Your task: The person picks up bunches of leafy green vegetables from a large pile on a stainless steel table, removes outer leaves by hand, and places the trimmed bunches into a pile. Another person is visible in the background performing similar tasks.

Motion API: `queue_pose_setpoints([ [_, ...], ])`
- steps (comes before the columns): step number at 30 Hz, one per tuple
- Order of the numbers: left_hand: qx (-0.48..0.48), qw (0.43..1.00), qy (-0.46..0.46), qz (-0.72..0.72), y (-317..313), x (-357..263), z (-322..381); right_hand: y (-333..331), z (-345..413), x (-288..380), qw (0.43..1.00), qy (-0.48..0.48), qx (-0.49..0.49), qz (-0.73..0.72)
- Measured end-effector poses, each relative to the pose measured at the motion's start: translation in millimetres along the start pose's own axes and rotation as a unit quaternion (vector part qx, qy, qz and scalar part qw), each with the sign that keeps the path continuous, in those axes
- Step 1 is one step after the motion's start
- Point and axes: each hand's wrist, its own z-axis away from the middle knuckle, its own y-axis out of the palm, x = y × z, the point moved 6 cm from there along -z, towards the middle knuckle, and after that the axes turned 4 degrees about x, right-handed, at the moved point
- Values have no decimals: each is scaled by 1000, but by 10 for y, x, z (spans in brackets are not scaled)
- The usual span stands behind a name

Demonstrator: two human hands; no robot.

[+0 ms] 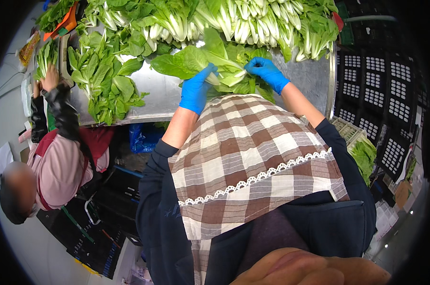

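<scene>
Blue gloves cover both hands over the near edge of a metal table [158, 92]. My left hand [197, 87] grips a leafy green [195, 60] by its pale stem, its broad leaves spread to the left. At the right, my right hand [266, 71] has its fingers bent by the white stem end of another leafy green [232, 71]; whether it pinches that stem is hard to tell. Loose leaves lie beneath both hands. Beyond them, a long heap of leafy greens with white stems [250, 25] runs along the far side of the table.
A pile of loose green leaves [108, 78] lies on the table's left part. At the far left a co-worker [61, 164] handles a bunch of greens [45, 58] near an orange scale-like tray [65, 23]. Black plastic crates [375, 85] stand at right, beside a crate holding greens [363, 156].
</scene>
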Motion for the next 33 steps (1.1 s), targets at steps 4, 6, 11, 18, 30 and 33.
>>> queue_pose_setpoints([
  [4,4,999,-29,11,20,55,-14,89,-35,39,1000,19,-4,9],
  [6,15,999,-40,-12,22,99,-59,144,-133,-24,999,16,33,36],
  [11,22,998,-51,-27,8,138,-37,282,-210,-44,976,-47,97,187],
  [18,53,997,-51,-6,-14,149,-33,372,-26,186,982,68,164,61],
  [30,79,997,16,10,125,-36,67,486,198,986,976,-69,75,-191],
  [33,70,997,23,26,154,-93,44,520,223,1081,990,-101,11,-98],
])
